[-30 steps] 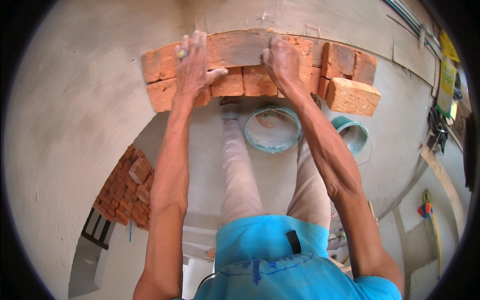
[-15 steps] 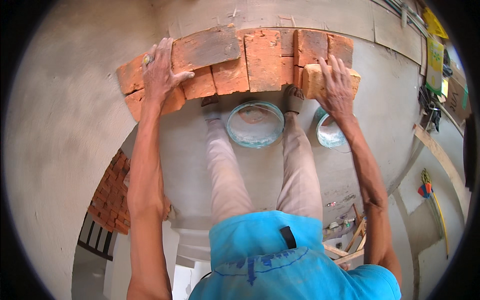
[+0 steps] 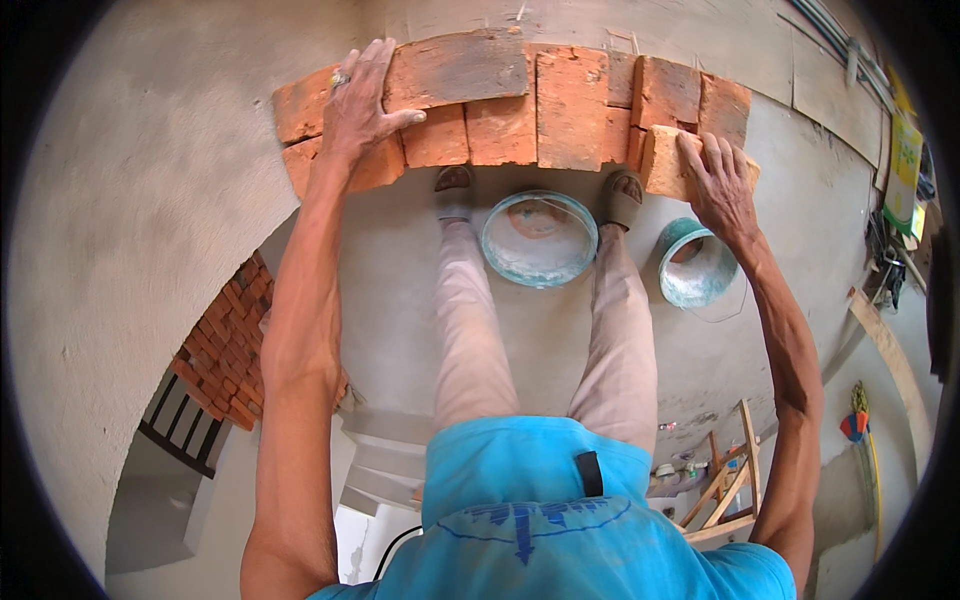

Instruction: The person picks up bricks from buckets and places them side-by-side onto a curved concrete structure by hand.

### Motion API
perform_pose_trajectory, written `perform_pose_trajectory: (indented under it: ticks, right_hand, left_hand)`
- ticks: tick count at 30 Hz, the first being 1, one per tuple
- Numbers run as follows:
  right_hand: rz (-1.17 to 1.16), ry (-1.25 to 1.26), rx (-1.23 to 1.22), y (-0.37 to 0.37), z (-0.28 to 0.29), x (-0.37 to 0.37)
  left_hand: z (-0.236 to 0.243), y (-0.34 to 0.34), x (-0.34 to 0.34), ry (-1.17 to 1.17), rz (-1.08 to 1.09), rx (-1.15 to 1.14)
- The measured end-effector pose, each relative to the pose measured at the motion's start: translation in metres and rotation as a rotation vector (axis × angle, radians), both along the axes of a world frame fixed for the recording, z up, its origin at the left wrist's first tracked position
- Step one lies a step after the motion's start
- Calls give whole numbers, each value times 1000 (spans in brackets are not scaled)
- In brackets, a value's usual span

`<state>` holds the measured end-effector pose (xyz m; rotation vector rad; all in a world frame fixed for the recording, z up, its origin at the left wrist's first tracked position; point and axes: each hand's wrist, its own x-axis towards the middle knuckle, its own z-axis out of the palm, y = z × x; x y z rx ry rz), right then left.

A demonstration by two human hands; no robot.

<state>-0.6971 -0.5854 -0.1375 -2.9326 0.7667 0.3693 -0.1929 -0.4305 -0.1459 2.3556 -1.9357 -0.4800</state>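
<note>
Orange-red bricks [image 3: 572, 105] stand side by side in a curved row across the top of the view. My left hand [image 3: 357, 110] lies over the row's left end, its fingers stretched out and its thumb spread to the right, beside a long grey-stained brick [image 3: 455, 72]. It wears a ring. At the right end, my right hand [image 3: 725, 195] closes over a lighter orange brick [image 3: 664, 160] on the near side of the row. Its fingers reach across the top, and the thumb is mostly hidden.
Below the row, between my feet, stands a wide round tub [image 3: 540, 281] with whitish residue. A teal bucket [image 3: 672, 240] leans to its right. More bricks [image 3: 228, 345] are stacked lower left. A wooden frame [image 3: 735, 478] and a broom [image 3: 855, 425] are at right.
The whole view has shifted, so the bricks and tub appear farther right. My right fingertips have slid back from beyond the lighter brick onto it. My left hand keeps its place on the row.
</note>
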Motion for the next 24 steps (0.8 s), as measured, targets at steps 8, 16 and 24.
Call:
perform_pose_trajectory:
  ticks: [8, 16, 24]
  right_hand:
    - [74, -108, 234, 62, 37, 88]
    - [94, -343, 44, 127, 9, 247]
    - [-182, -387, 172, 130, 18, 215]
  left_hand:
    - [-4, 7, 6, 129, 77, -63]
    - [-3, 7, 20, 329, 121, -130]
    - [-1, 24, 0, 180, 74, -220]
